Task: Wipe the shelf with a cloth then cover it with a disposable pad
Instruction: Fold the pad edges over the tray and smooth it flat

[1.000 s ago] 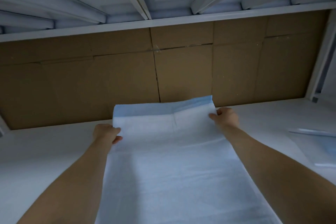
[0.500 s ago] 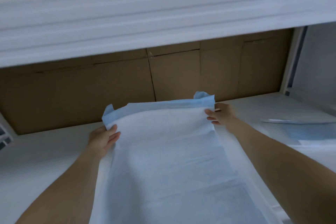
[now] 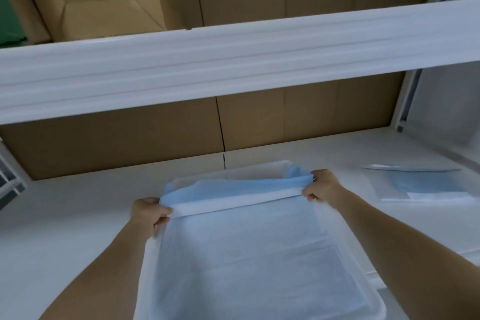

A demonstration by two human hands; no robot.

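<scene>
A white disposable pad [image 3: 249, 249] with a blue backing lies spread over the middle of the white shelf [image 3: 65, 215], running from the front edge toward the back. Its far edge is folded back toward me, so a strip of the blue underside [image 3: 233, 188] faces up. My left hand [image 3: 149, 212] pinches the far left corner of the pad. My right hand [image 3: 320, 186] pinches the far right corner. Both forearms reach in from the bottom of the view along the pad's two sides.
A clear packet [image 3: 426, 184] with a folded blue pad inside lies on the shelf at the right. Brown cardboard [image 3: 117, 145] lines the back wall. A white upper shelf beam [image 3: 233, 65] crosses overhead, with an open cardboard box [image 3: 98, 0] above it.
My head has risen, so the upper shelf beam and the box above it came into view. Both hands pulled the pad's far edge back toward me, folding the blue side up.
</scene>
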